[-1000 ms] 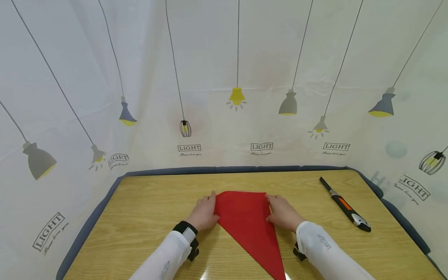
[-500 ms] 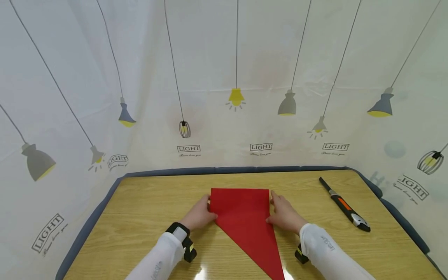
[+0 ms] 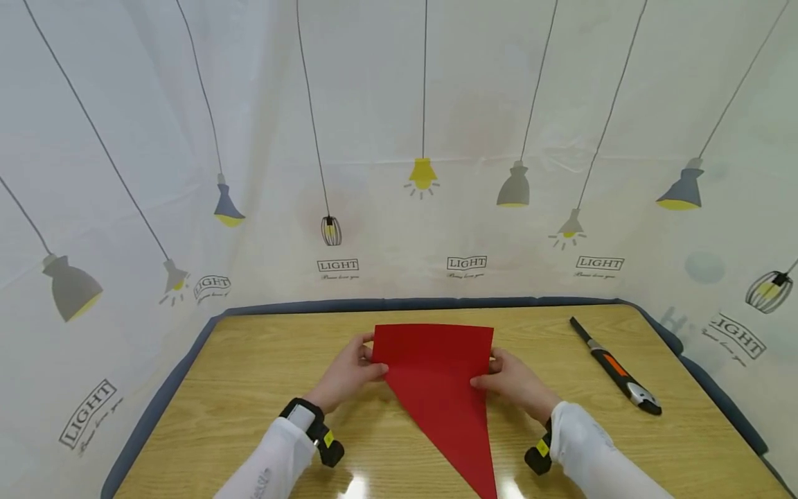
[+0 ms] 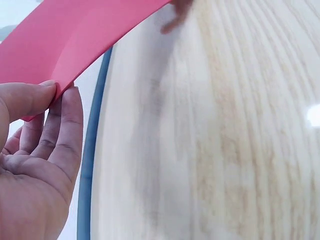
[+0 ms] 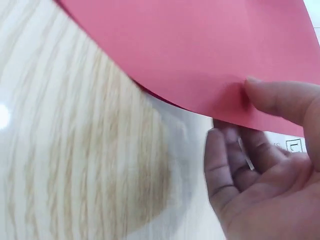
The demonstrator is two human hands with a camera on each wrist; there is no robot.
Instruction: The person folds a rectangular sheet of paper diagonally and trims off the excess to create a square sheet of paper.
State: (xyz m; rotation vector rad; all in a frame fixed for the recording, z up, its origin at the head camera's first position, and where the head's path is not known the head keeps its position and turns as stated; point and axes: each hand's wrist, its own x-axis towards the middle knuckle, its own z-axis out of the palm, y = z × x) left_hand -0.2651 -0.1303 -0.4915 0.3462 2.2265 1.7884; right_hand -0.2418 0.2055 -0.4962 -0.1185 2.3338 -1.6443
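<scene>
A red sheet of paper (image 3: 436, 388), folded to a long point toward the near edge, is held up between both hands over the wooden table. My left hand (image 3: 349, 371) pinches its left edge, thumb on the front and fingers behind, as the left wrist view shows closely on the paper (image 4: 75, 40). On the opposite edge my right hand (image 3: 514, 381) pinches the paper, thumb on the near face and fingers underneath. In the right wrist view the paper (image 5: 190, 55) bends, and a second layer shows along its edge.
A black and orange utility knife (image 3: 614, 367) with a silver end lies on the right of the table (image 3: 262, 374). A dark blue padded edge (image 3: 399, 303) runs round the table. Behind it hangs a white curtain (image 3: 386, 90) printed with lamps.
The hands have lifted the paper's far end off the table and tilted it up. The left hand has shifted left, and the paper's top now looks wider. The knife has stayed put.
</scene>
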